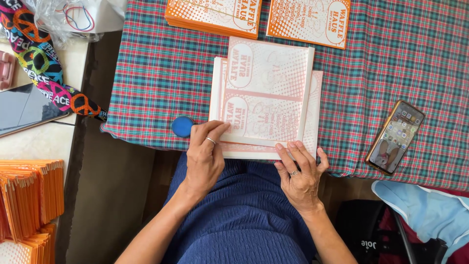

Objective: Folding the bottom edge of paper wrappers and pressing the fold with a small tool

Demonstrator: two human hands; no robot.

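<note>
Both hands lie open—left hand [205, 154] and right hand [299, 168] pressing flat the pale orange-printed paper sheets [266, 98] on the plaid tablecloth [161, 73]—a folding step, apparently; creasing needs firm, even pressure.

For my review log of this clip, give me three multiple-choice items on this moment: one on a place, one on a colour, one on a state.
1. Where does the phone lie?
A. right of the paper sheets
B. on the sheets
C. left of the blue disc

2. What colour is the print on the sheets?
A. green
B. orange
C. black

3. How are the hands placed?
A. both raised off the table
B. both flat on the sheets
C. one holds the phone

Key: 1 A, it rests on the plaid cloth to their right. 2 B, orange print on pale paper. 3 B, left hand and right hand press the near edge.
</note>
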